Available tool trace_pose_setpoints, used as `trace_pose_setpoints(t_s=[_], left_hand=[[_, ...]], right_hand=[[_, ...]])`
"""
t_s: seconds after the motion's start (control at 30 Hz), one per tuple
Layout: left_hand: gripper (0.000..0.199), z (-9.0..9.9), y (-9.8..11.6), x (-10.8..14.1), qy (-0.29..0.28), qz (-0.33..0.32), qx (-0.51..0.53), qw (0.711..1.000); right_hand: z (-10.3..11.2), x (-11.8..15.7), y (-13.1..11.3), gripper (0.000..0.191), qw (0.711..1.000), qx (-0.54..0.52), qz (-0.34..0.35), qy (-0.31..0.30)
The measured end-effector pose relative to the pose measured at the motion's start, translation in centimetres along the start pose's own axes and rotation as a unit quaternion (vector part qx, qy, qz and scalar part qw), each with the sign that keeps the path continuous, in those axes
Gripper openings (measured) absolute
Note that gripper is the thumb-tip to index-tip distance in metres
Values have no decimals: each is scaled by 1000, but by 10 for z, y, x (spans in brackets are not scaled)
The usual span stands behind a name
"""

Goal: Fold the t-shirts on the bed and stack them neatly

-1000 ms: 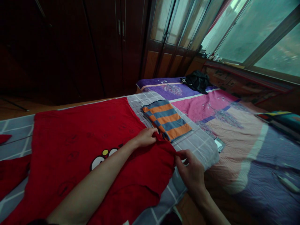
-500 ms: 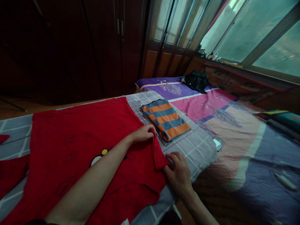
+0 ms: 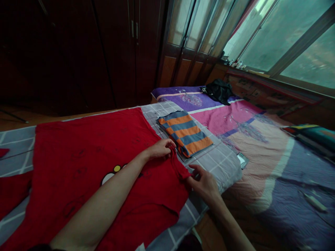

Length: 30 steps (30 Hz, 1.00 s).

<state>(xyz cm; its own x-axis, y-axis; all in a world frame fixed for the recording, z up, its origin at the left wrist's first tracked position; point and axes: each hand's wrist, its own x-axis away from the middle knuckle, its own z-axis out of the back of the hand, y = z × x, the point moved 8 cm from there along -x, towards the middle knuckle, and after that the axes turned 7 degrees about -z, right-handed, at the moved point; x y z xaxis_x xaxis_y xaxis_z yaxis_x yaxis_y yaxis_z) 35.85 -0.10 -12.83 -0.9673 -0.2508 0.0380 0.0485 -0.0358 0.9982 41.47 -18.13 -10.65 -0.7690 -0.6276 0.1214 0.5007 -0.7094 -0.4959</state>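
Note:
A large red shirt [image 3: 104,136] with a cartoon print lies spread on a grey checked cloth [image 3: 222,164]. My left hand [image 3: 160,149] pinches the shirt's edge near its upper right part, and my left forearm crosses over the print. Lower and to the right, my right hand [image 3: 202,181] has thumb and fingers closed on the same edge, which is bunched between the two hands. Just beyond them is a folded orange and grey striped garment [image 3: 187,132], lying flat.
Behind stands a dark wardrobe [image 3: 117,52]. To the right is a bed with a patchwork cover [image 3: 256,139], bearing a black bag-like item [image 3: 218,91], a small white-faced packet [image 3: 243,160] and a teal bundle [image 3: 314,136]. Windows [image 3: 277,38] are at the upper right.
My right hand has moved slightly right and up with the shirt's edge. The flap that hung folded between my hands is now gathered into a narrow bunch. My left hand has barely moved.

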Motion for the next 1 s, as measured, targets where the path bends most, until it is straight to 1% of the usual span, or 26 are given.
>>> trace_pose_setpoints(t_s=[0.07, 0.17, 0.23, 0.3, 0.33, 0.43, 0.53, 0.6, 0.7, 0.77, 0.8, 0.87, 0.93, 1.0], left_hand=[[41, -1, 0, 0, -7, -5, -3, 1000], [37, -2, 4, 1, -12, -19, -12, 1000], [30, -2, 8, 3, -22, -30, -19, 999], [18, -3, 13, 6, -40, -39, -29, 998], [15, -3, 16, 8, -52, -42, -34, 997], [16, -2, 26, 15, -90, -51, -55, 993], [11, 0, 36, 23, -127, -61, -86, 986], [11, 3, 39, 28, -143, -62, -117, 981], [14, 8, 43, 36, -146, -64, -162, 974], [14, 10, 46, 42, -148, -75, -213, 963], [13, 10, 47, 45, -150, -80, -244, 955], [11, 10, 48, 49, -147, -86, -304, 937], [12, 9, 50, 53, -137, -87, -344, 925], [14, 4, 52, 56, -139, -97, -375, 911]], right_hand=[[-1, 6, -6, 47, 999, 29, 45, 8], [-2, 12, -14, 40, 989, 77, 123, 36], [-4, 11, -12, 29, 986, 84, 140, 43], [-3, 9, -6, 22, 986, 72, 142, 55], [-2, 9, -4, 22, 985, 64, 146, 64], [2, 16, -2, 24, 977, 58, 176, 110], [4, 32, -5, 24, 959, 68, 223, 158], [4, 43, -10, 25, 942, 72, 272, 184], [4, 56, -14, 26, 908, 75, 346, 226], [4, 61, -14, 25, 891, 73, 380, 235], [4, 61, -14, 24, 889, 73, 388, 232], [4, 59, -15, 21, 892, 69, 391, 214], [7, 55, -18, 17, 904, 56, 371, 204], [11, 49, -21, 22, 920, 39, 337, 198]])
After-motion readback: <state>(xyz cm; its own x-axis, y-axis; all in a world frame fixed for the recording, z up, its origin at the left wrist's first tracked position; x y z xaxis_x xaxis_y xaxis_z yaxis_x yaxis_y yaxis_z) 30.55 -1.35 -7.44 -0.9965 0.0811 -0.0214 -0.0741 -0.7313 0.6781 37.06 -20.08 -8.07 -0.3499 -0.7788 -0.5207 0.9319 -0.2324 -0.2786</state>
